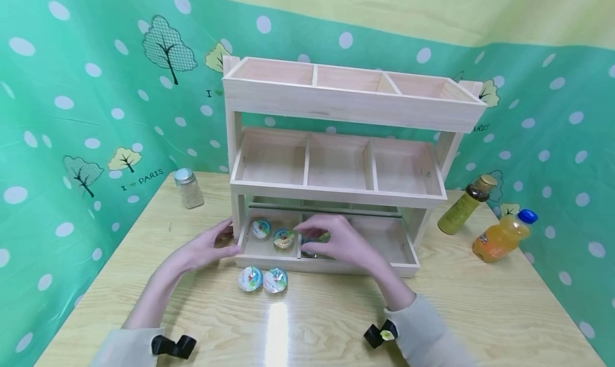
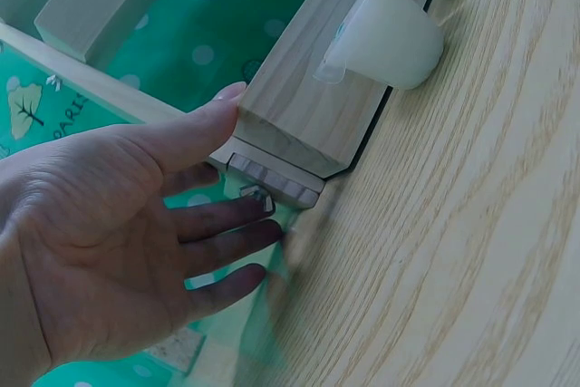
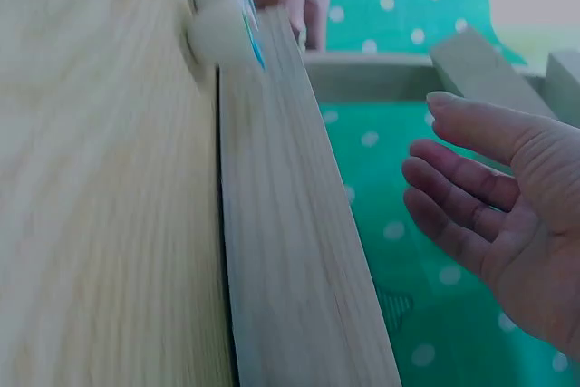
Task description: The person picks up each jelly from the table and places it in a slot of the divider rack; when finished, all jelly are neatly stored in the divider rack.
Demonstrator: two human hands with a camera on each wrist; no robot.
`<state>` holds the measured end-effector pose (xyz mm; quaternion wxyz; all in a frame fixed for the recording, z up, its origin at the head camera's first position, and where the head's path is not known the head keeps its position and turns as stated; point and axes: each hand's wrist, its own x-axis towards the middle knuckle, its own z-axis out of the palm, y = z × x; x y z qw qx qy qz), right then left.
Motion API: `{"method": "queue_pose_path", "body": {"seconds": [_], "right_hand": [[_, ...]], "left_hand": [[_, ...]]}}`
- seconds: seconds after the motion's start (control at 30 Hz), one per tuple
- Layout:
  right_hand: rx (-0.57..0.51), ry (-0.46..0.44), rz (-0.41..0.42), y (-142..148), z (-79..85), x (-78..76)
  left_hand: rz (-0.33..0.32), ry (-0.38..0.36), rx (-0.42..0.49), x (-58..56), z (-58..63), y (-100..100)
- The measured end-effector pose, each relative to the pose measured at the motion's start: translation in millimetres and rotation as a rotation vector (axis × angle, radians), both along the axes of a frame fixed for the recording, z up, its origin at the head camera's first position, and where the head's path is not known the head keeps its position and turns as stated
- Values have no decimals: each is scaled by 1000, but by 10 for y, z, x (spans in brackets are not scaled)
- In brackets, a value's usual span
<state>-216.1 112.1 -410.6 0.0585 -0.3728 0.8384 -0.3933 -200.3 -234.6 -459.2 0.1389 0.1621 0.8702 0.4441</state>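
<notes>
Right hand (image 1: 338, 239): hovers over the middle bin of the bottom tray (image 1: 346, 267), thumb and fingers apart, nothing seen between them.
Left hand (image 1: 209, 248): at the tray's left end, fingers loosely extended, thumb against the front corner.
Left bin: holds a blue-lidded cup (image 1: 261, 229) and, nearer the divider (image 1: 299, 252), a second cup (image 1: 284, 239).
Table (image 1: 211, 303): a left front cup (image 1: 250, 279) and a right front cup (image 1: 276, 280) stand side by side before the tray.
Middle bin: something glossy lies under your right fingers, too covered to tell.
Cup grip: better to take the rim than press the lid film, which could dent; lift clear of the divider.
Tray brace: light thumb pressure should steady it; a hard push might slide it.
Left wrist view: shows your thumb's contact and the front cups' pale, upright sides; the head view shows mostly lids.
Right wrist view: bares your empty palm, hidden from above.
</notes>
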Motion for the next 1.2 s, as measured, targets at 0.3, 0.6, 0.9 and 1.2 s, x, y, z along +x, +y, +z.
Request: {"method": "queue_pose_path", "body": {"seconds": [0.3, 0.6, 0.9, 1.2], "right_hand": [[120, 61, 163, -353, -14, 201], [308, 200, 212, -495, -138, 330], [435, 352, 206, -543, -217, 383], [482, 406, 215, -556, -242, 400]], "left_hand": [[21, -21, -8, -1, 5, 9], [11, -16, 12, 6, 7, 3], [14, -17, 2, -5, 12, 15], [9, -10, -7, -11, 8, 5]]}}
